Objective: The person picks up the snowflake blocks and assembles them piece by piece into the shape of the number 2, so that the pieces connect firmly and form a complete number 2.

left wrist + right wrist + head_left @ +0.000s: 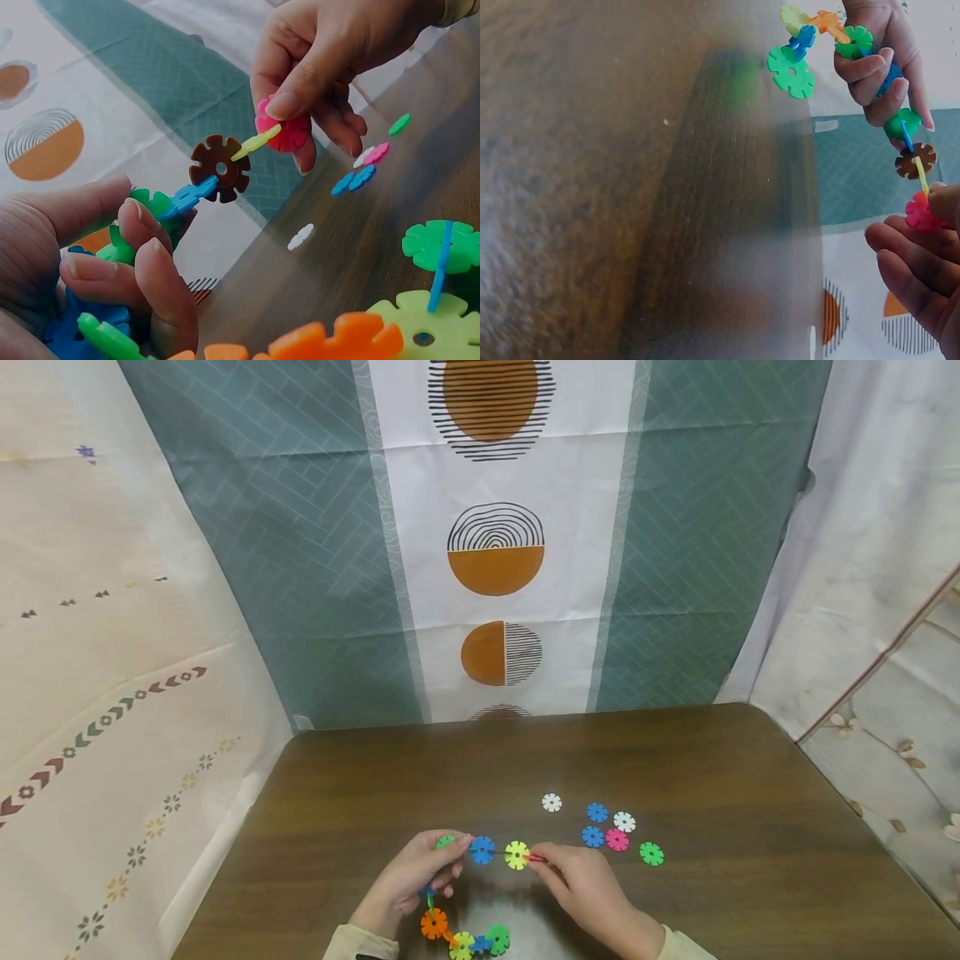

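Observation:
A chain of slotted plastic snowflake discs spans both hands above the table. My left hand [416, 870] grips it around a green disc [155, 202], with fingers curled over nearby pieces. From there a blue disc [482, 845], a brown disc [202, 159] and a yellow disc [517, 846] run toward my right hand [588, 883]. That hand pinches a pink disc [294, 139] between thumb and fingers, and the yellow disc meets the pink one's edge. Below my left hand the chain hangs on through an orange disc [433, 917], another yellow disc and a green end disc [497, 934].
Loose discs lie flat on the dark wooden table [360, 777], right of centre: a white disc [552, 797] apart, a group of blue, white and pink discs [617, 834], and a green disc [652, 848]. Patterned cloth [337, 577] hangs behind the table and along both sides.

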Action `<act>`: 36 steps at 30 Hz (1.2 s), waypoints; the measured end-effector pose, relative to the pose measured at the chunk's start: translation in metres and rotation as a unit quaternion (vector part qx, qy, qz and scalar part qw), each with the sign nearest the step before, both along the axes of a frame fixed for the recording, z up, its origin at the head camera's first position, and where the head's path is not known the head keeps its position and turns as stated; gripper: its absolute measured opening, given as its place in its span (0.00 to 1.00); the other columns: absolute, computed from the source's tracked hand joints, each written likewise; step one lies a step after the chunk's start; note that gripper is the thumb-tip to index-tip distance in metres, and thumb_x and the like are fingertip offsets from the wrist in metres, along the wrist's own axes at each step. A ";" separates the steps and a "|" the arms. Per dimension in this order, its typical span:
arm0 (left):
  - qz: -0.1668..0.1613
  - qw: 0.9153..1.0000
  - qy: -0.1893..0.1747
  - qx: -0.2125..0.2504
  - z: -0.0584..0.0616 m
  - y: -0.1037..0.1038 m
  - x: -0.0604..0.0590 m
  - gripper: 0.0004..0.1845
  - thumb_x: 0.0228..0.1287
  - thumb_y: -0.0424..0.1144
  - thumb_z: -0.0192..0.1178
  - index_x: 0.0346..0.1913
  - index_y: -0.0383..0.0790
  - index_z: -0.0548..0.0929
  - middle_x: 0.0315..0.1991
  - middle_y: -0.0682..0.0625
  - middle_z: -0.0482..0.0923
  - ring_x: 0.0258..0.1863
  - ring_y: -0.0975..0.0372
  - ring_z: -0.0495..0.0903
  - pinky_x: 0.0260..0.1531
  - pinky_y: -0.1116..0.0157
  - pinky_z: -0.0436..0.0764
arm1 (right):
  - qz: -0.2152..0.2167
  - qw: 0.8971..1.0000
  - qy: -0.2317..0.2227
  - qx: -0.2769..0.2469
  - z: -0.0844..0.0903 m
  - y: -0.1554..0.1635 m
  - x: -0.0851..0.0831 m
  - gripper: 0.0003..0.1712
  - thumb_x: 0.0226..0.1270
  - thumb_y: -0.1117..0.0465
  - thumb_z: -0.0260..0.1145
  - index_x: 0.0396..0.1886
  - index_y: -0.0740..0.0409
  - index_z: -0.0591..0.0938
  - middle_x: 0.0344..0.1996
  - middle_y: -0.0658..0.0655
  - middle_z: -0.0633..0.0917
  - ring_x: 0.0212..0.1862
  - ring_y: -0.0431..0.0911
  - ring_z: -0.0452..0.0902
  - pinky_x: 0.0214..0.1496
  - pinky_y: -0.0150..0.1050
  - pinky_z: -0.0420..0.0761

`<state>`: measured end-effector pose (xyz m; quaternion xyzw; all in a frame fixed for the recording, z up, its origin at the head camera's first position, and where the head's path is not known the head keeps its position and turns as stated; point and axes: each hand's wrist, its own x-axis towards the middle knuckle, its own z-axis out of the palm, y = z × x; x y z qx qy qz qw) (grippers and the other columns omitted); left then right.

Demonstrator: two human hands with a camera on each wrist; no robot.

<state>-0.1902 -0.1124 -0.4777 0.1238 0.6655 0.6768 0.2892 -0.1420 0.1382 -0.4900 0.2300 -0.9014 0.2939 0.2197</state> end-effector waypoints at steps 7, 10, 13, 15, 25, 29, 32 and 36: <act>-0.002 1.000 0.000 -0.004 0.000 0.003 0.000 0.21 0.60 0.48 0.54 0.48 0.34 0.76 0.16 0.54 0.67 0.07 0.68 0.57 0.16 0.70 0.74 | 0.031 0.997 0.065 -0.018 -0.003 0.005 -0.004 0.02 0.54 0.57 0.66 0.26 0.46 0.79 0.20 0.35 0.74 0.21 0.26 0.63 0.24 0.19 0.66; -0.002 1.000 -0.019 0.000 -0.002 0.002 0.000 0.21 0.60 0.48 0.53 0.49 0.34 0.75 0.17 0.55 0.67 0.07 0.68 0.56 0.16 0.69 0.74 | 0.055 0.993 0.100 -0.025 -0.005 0.007 -0.006 0.06 0.51 0.62 0.67 0.28 0.47 0.80 0.22 0.36 0.77 0.23 0.27 0.67 0.26 0.20 0.70; 0.000 1.000 -0.030 0.004 -0.005 0.002 0.000 0.22 0.61 0.48 0.53 0.49 0.34 0.74 0.17 0.54 0.67 0.07 0.68 0.56 0.15 0.69 0.74 | 0.066 0.989 0.131 -0.031 -0.005 0.007 -0.008 0.11 0.46 0.66 0.70 0.30 0.48 0.81 0.25 0.39 0.80 0.26 0.27 0.72 0.28 0.23 0.74; 0.001 0.999 -0.034 0.007 -0.005 0.002 0.000 0.22 0.60 0.49 0.53 0.49 0.34 0.75 0.17 0.54 0.67 0.07 0.68 0.56 0.15 0.69 0.74 | 0.071 0.987 0.143 -0.033 -0.005 0.007 -0.008 0.12 0.45 0.68 0.70 0.30 0.49 0.82 0.26 0.42 0.82 0.28 0.29 0.75 0.29 0.25 0.75; -0.007 1.000 -0.014 -0.014 0.008 0.001 -0.007 0.22 0.60 0.52 0.52 0.45 0.36 0.76 0.18 0.53 0.67 0.08 0.67 0.56 0.13 0.70 0.72 | 0.036 0.994 0.099 -0.016 -0.001 0.019 -0.008 0.09 0.55 0.64 0.64 0.36 0.48 0.78 0.21 0.39 0.76 0.21 0.28 0.68 0.23 0.20 0.69; -0.041 0.998 -0.017 -0.041 0.022 0.007 -0.010 0.27 0.60 0.59 0.46 0.47 0.39 0.76 0.18 0.50 0.68 0.08 0.64 0.54 0.09 0.71 0.66 | -0.019 0.999 0.042 -0.022 0.002 0.023 -0.011 0.15 0.55 0.69 0.59 0.39 0.46 0.77 0.18 0.36 0.69 0.16 0.26 0.58 0.17 0.21 0.61; -0.090 0.994 -0.042 -0.041 0.036 0.016 -0.013 0.36 0.58 0.68 0.35 0.50 0.42 0.75 0.19 0.48 0.70 0.07 0.64 0.54 0.07 0.71 0.62 | -0.020 0.999 0.014 -0.048 0.006 0.022 -0.012 0.18 0.53 0.73 0.56 0.35 0.45 0.79 0.21 0.37 0.71 0.20 0.27 0.64 0.21 0.24 0.66; -0.130 0.989 -0.062 -0.043 0.050 0.025 -0.012 0.41 0.54 0.73 0.28 0.51 0.45 0.74 0.20 0.45 0.72 0.07 0.61 0.53 0.05 0.68 0.55 | 0.040 0.996 -0.039 -0.068 0.007 0.014 -0.009 0.11 0.57 0.65 0.60 0.32 0.42 0.78 0.26 0.36 0.74 0.25 0.30 0.66 0.25 0.26 0.70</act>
